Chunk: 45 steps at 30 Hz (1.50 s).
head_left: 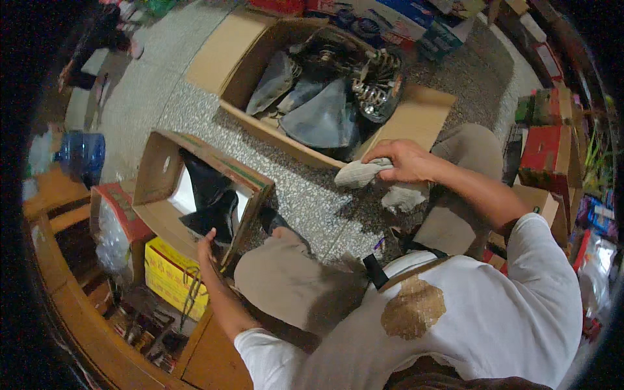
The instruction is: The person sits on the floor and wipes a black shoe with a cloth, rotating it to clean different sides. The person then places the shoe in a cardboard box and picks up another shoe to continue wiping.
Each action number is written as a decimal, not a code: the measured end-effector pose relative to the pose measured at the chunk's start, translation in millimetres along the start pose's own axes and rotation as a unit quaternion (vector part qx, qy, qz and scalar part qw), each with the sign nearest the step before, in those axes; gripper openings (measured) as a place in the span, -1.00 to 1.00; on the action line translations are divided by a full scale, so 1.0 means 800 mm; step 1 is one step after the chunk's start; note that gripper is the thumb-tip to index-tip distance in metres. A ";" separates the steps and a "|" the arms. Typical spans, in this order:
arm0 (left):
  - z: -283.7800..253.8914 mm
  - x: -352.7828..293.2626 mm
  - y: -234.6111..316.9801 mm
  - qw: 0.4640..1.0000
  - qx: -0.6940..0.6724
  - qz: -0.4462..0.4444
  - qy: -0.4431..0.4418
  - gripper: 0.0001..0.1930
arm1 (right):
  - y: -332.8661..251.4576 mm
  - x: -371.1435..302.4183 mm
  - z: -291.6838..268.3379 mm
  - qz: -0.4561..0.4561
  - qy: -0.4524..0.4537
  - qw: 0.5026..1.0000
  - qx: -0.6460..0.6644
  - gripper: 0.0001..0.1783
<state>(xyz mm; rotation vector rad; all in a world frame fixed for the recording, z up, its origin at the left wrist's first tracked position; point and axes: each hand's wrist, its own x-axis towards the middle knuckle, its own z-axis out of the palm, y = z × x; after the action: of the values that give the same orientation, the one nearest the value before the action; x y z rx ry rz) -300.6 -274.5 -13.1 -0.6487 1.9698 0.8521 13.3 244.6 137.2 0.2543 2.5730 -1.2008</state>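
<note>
A person's right hand was closed around a soft, rumpled off-white cloth beside a large cardboard carton, while the left hand reached a smaller upright carton; whether its fingers gripped or merely touched a smooth black saddle-shaped piece there could not be told. That piece stood inside, its pointed wings spread, just below a second glossy black piece against a white sheet. Dull, dusty, broad-nosed saddles and coiled metal springs filled the large carton. Another crumpled cloth lay near the right knee, above speckled stone flooring.
</note>
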 end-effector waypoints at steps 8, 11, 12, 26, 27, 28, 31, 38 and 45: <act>-0.049 0.007 -0.012 0.969 -0.229 0.032 -0.086 -0.19 | 0.021 -0.008 -0.001 0.026 0.020 0.999 -0.029 -0.52; -0.060 0.013 -0.004 0.975 -0.203 -0.004 -0.086 -0.21 | 0.021 -0.014 0.005 0.027 0.025 0.999 -0.040 -0.52; -0.052 0.000 0.020 0.978 -0.184 -0.032 -0.098 -0.21 | 0.022 -0.015 0.005 0.027 0.025 0.999 -0.037 -0.52; -0.038 -0.001 -0.001 0.968 -0.252 0.014 -0.012 -0.27 | 0.015 -0.005 0.017 0.011 -0.012 0.999 -0.049 -0.54; -0.044 0.001 -0.017 0.962 -0.270 0.011 0.033 -0.29 | 0.012 -0.006 0.016 -0.002 -0.005 0.999 -0.047 -0.55; -0.041 -0.005 -0.019 0.960 -0.272 0.043 0.048 -0.34 | 0.014 -0.010 0.014 -0.008 0.007 0.999 -0.043 -0.55; -0.076 -0.014 -0.036 0.973 -0.113 0.120 0.162 -0.41 | 0.016 -0.013 0.010 -0.036 0.014 0.999 -0.022 -0.54; 0.043 -0.200 0.152 0.909 0.040 0.399 0.113 -0.66 | 0.047 -0.059 -0.011 -0.053 0.071 0.996 0.023 -0.51; 0.333 -0.361 0.190 0.633 0.607 0.433 -0.207 -0.46 | 0.054 -0.105 -0.039 -0.069 0.138 0.987 0.049 -0.52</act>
<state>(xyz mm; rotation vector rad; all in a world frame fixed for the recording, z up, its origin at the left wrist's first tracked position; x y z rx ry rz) -132.7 59.1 181.5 1.2678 1.8096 -0.0537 98.6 293.2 153.5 0.2867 2.8099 -1.4348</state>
